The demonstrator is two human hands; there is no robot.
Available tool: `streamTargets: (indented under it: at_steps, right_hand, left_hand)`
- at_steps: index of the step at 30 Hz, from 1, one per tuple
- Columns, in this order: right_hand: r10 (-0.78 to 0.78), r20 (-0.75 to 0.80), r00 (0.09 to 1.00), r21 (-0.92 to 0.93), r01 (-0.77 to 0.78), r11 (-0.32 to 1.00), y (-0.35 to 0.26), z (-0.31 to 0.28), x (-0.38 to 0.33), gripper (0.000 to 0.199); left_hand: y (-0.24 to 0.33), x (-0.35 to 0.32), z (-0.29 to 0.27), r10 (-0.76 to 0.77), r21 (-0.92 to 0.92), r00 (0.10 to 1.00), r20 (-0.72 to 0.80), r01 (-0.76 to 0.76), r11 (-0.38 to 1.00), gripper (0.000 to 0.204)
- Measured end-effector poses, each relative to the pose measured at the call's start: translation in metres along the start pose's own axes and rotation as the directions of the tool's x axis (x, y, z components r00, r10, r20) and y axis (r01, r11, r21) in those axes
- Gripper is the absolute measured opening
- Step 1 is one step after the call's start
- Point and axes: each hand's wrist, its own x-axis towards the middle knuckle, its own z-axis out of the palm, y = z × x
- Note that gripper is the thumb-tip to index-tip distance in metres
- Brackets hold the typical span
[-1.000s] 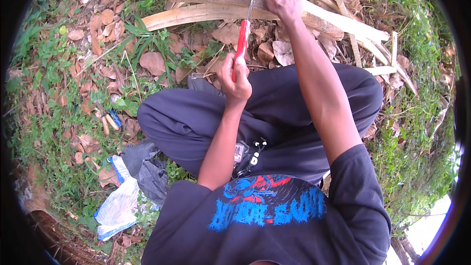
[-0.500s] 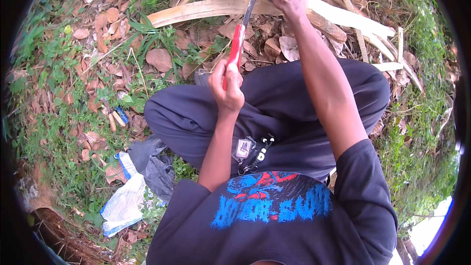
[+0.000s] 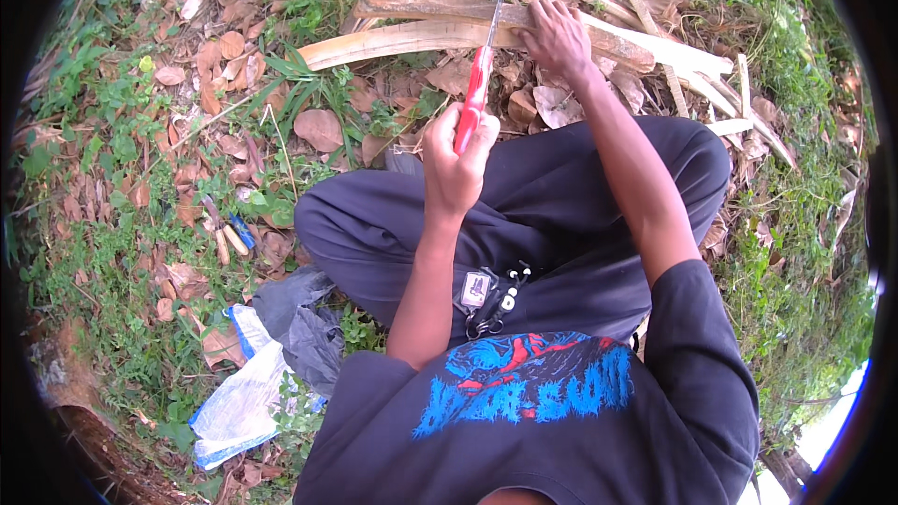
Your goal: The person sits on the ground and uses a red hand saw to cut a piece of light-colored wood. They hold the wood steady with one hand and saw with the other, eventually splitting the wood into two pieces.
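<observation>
My left hand (image 3: 456, 157) is closed round the red handle of a hand saw (image 3: 477, 93), its narrow grey blade pointing away from me. The blade crosses a brown, bark-edged wooden strip (image 3: 426, 7); whether its teeth sit in a cut is too small to tell. Just right of the blade, my right hand (image 3: 559, 37) bears down on that same strip, its fingers over the top and the thumb at the near side. Against the strip's near side lies a paler, curved strip of wood (image 3: 393, 44).
Several more split wood strips (image 3: 683, 54) lie crossed at the far right. Left of my knee are small tools with pale handles (image 3: 227, 239) and a white and blue plastic bag (image 3: 245, 402) beside a dark grey bag (image 3: 309, 327). Dry leaves (image 3: 318, 130) and grass cover the ground.
My right hand has gone from a tight fist to fingers laid over the brown strip. That strip's left end has come nearer. The saw has moved slightly right.
</observation>
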Motion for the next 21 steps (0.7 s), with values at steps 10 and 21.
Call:
streamTargets:
  at_steps: [10,21]
  right_hand:
    - [-0.151,0.168,0.974,-0.010,0.154,0.988,0.041,-0.010,0.036,0.078]
    - [-0.153,-0.055,0.987,-0.041,0.151,0.988,0.032,-0.003,0.028,0.077]
  left_hand:
    - [-0.003,0.013,0.030,0.174,0.176,0.982,-0.075,-0.159,0.972,0.021]
    - [-0.010,0.004,0.022,0.152,0.102,0.983,-0.105,-0.141,0.985,0.018]
